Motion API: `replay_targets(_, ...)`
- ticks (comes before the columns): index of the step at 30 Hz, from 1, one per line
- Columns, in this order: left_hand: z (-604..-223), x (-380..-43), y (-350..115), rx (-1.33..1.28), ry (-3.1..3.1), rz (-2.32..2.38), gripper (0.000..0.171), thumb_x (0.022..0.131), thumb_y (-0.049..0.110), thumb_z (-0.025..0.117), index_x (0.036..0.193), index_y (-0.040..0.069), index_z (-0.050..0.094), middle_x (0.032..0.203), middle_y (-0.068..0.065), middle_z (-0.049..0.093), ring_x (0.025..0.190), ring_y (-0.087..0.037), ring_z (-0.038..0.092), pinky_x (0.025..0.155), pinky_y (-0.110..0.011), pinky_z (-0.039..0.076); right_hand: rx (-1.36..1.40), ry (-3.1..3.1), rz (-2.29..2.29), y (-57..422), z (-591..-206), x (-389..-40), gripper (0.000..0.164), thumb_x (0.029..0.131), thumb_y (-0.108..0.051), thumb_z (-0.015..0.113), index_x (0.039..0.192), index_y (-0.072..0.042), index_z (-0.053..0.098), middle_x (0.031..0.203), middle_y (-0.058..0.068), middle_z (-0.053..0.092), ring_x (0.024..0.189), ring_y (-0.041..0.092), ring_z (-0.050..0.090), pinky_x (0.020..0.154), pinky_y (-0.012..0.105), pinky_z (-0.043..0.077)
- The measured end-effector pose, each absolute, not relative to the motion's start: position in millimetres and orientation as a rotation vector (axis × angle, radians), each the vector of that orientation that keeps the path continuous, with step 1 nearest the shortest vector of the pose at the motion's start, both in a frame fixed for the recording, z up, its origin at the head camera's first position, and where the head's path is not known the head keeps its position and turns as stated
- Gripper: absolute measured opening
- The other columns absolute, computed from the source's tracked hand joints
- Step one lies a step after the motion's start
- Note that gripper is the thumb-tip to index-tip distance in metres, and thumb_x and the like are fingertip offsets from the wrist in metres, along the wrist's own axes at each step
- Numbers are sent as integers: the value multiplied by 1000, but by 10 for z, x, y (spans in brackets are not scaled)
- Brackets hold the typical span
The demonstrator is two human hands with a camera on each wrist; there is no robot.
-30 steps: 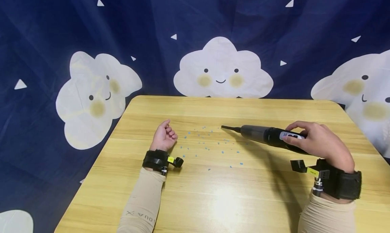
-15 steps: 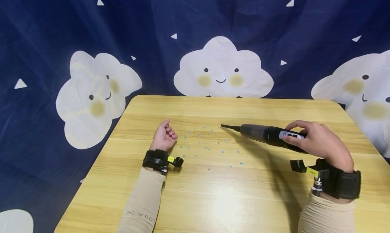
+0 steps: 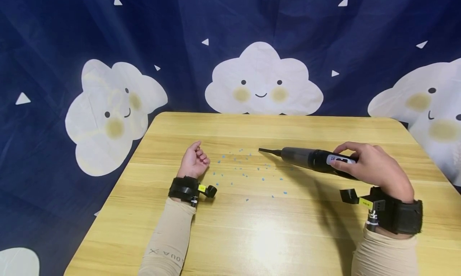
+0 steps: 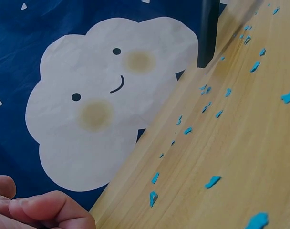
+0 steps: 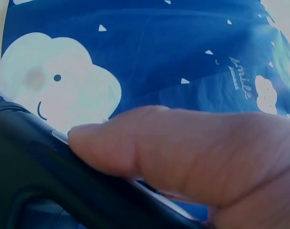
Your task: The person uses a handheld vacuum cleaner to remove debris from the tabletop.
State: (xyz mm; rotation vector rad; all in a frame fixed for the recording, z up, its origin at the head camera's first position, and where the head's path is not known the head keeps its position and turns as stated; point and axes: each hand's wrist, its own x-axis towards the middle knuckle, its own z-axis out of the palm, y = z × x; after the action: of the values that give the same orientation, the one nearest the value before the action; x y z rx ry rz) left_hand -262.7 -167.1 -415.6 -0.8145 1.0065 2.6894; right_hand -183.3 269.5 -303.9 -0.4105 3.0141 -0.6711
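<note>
My right hand (image 3: 374, 166) grips the black handheld vacuum cleaner (image 3: 298, 157) by its rear body, at the right of the head view. In the right wrist view the thumb (image 5: 150, 143) lies along the top of its casing. A narrow nozzle (image 4: 208, 38) points left, its tip a little above the table behind small blue scraps (image 3: 263, 179). The scraps lie scattered on the wood between both hands; the left wrist view shows them as torn bits. To their left my left hand (image 3: 193, 162) rests on the table, fingers loosely curled, holding nothing.
The pale wooden table (image 3: 223, 236) has rounded far corners. Right behind it hangs a dark blue curtain (image 3: 187, 23) printed with white clouds. Both wrists wear black straps with small cameras. The vacuum cleaner casts a long shadow across the right side of the table.
My right hand has shifted slightly to the left with the vacuum cleaner, bringing the nozzle tip a little further left. The left hand has stayed still.
</note>
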Motion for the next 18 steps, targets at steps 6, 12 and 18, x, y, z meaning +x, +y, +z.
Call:
replay_targets(6,-4153,-2638,-1673,-821,1004,2685,32,96,24,56,70,17,39,56,7,33,55,-10,31,49,-20,26,-409,3008,-677,2698,-3037,-1824,43,85,-52,64,109,-17,63,61,-1,59,57,16,51,49,32,39)
replay_targets(12,-4138,-2627,-1669,-818,989,2692,32,96,24,57,70,17,40,57,6,32,55,-10,31,50,-21,26,-391,2999,-681,2696,-3037,-1819,43,85,-52,65,109,-16,63,60,-1,58,56,17,51,48,33,39)
replay_targets(18,-4137,-2627,-1665,-825,988,2691,32,95,24,58,71,17,40,58,6,32,55,-10,31,50,-21,26,-406,2989,-679,2694,-3035,-1825,45,85,-51,65,110,-15,62,61,0,59,57,17,51,47,32,39)
